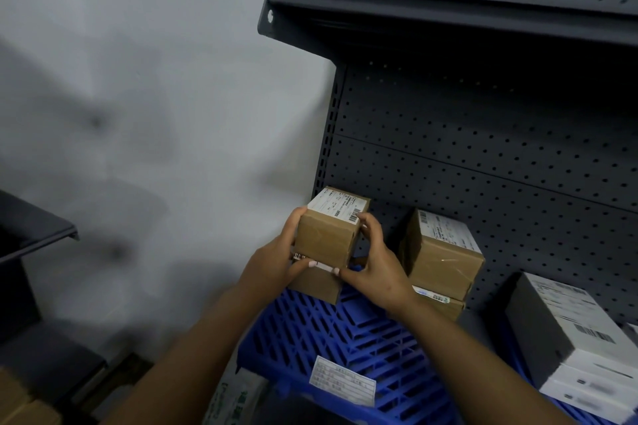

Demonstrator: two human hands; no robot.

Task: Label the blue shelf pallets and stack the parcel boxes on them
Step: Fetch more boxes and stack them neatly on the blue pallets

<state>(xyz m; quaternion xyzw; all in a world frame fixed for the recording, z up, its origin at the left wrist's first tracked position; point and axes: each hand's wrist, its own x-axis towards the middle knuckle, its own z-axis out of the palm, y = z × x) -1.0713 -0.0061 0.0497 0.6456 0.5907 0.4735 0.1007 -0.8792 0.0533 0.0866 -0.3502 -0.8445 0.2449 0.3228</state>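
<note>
A small brown parcel box point(326, 238) with a white shipping label on top sits on another brown box point(316, 285) at the back left of the blue pallet point(345, 342). My left hand point(276, 260) grips its left side. On its right side, my right hand point(374, 266) holds it, fingers curled round the top edge and thumb at the bottom. A white paper label point(341, 385) is stuck on the pallet's front part. To the right, a second stack of two brown boxes point(443, 259) stands on the same pallet.
The pallet lies on the bottom of a dark grey pegboard shelf unit point(483, 155), with a shelf board point(431, 14) overhead. Grey and white boxes point(566, 342) stand at the right. A printed package point(238, 400) lies below the pallet's front. More brown boxes point(20, 407) are at the lower left.
</note>
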